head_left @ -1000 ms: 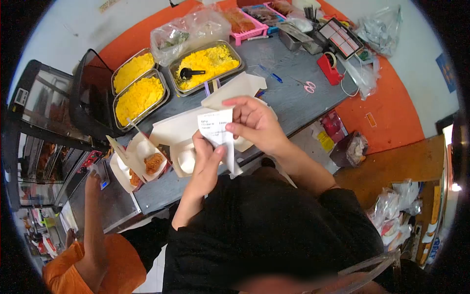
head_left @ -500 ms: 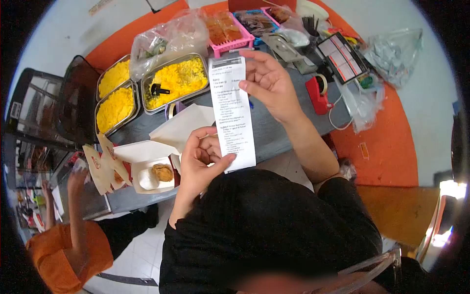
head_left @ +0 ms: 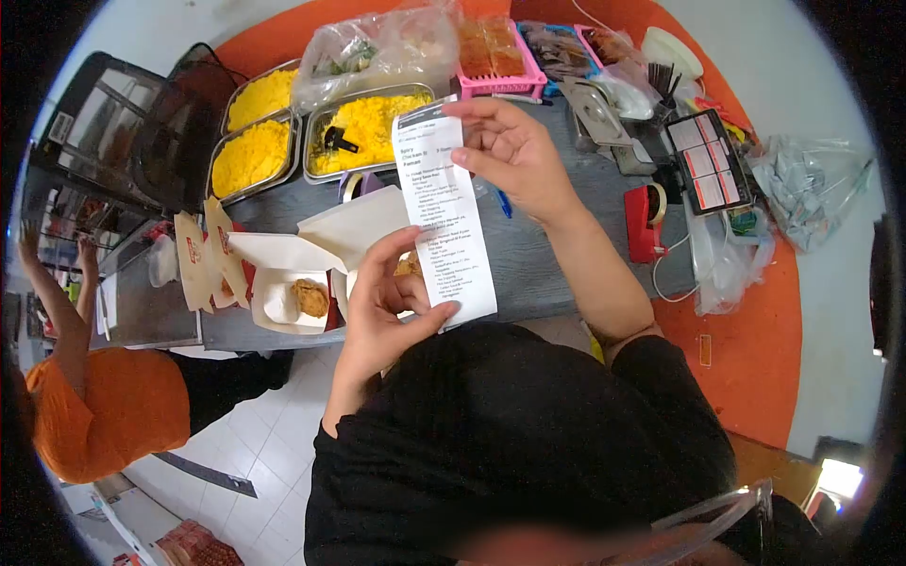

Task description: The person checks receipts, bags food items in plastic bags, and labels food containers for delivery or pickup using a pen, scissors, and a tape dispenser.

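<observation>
A long printed paper receipt [head_left: 444,217] is stretched upright between my two hands. My right hand [head_left: 510,156] pinches its top right edge between thumb and fingers. Lower down, my left hand [head_left: 382,307] grips the bottom left edge, thumb in front. Behind and left of the receipt stand open cardboard food boxes [head_left: 363,226]. One box holds a white ball of rice [head_left: 280,304] and a piece of fried chicken [head_left: 310,298]. Another piece shows partly behind my left hand. A blue pen [head_left: 504,203] lies on the table, right of the receipt.
Metal trays of yellow rice [head_left: 253,156] stand at the back left. A plastic bag [head_left: 377,57], a pink basket [head_left: 528,71] of packets, a red tape dispenser [head_left: 645,222] and a tablet [head_left: 706,170] line the back and right. A co-worker in an orange shirt [head_left: 113,410] stands at left.
My view has shifted, so the table items appear further right. Both hands keep the receipt stretched, with its top tilted slightly more leftward. The co-worker's arms have moved further away from the boxes.
</observation>
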{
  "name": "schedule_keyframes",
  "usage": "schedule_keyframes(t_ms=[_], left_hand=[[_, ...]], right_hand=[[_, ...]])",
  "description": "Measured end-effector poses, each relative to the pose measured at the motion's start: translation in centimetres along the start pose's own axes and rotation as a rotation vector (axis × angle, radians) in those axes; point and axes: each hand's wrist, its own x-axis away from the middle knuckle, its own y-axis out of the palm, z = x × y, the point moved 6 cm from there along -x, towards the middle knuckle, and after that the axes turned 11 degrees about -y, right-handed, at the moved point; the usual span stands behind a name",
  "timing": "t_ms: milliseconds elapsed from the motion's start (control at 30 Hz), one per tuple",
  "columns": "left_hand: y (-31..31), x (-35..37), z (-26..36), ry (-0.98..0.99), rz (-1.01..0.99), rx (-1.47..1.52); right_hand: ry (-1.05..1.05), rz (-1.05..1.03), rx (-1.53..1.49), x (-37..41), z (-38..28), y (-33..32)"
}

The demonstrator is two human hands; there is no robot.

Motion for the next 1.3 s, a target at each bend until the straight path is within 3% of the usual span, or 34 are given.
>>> schedule_keyframes(t_ms=[200, 267, 333, 400, 467, 567, 667, 767, 900, 1300], left_hand=[[0.1, -0.1, 0.5, 0.072, -0.089, -0.118], [-0.5, 0.2, 0.5, 0.08, -0.075, -0.08], [-1.2, 0.5, 0.8, 0.085, -0.087, -0.082], [-1.8, 0.7, 1.4, 0.103, -0.106, -0.086], [-2.4, 1.0, 1.8, 0.091, -0.124, -0.055], [-3.5, 1.3, 2.5, 0.106, -0.156, -0.09], [-4.8, 1.9, 3.1, 0.146, -0.166, -0.121], [-6.5, 2.7, 3.4, 0.145, -0.17, -0.141], [-8.9, 3.6, 3.6, 0.147, -0.159, -0.115], [-15.6, 5.3, 3.0, 0.127, -0.156, -0.031]], right_hand=[[0.029, 0.004, -0.038, 0.8, 1.9, 0.6], [0.218, 0.17, -0.011, 2.8, 4.9, -0.6], [0.262, 0.189, 0.565, 6.5, 8.8, -2.7], [0.386, -0.048, 0.833, 10.2, 11.3, -1.6], [0.502, -0.293, 0.875, 16.5, 18.7, -2.0], [0.614, -0.232, 0.882, 17.9, 19.3, -0.2], [0.571, -0.261, 0.973, 19.2, 22.4, -1.1], [0.741, -0.251, 0.951, 17.3, 18.4, 0.2], [0.744, -0.275, 1.061, 17.3, 18.0, 0.6], [0.693, -0.092, 1.274, 17.9, 17.2, 1.7]])
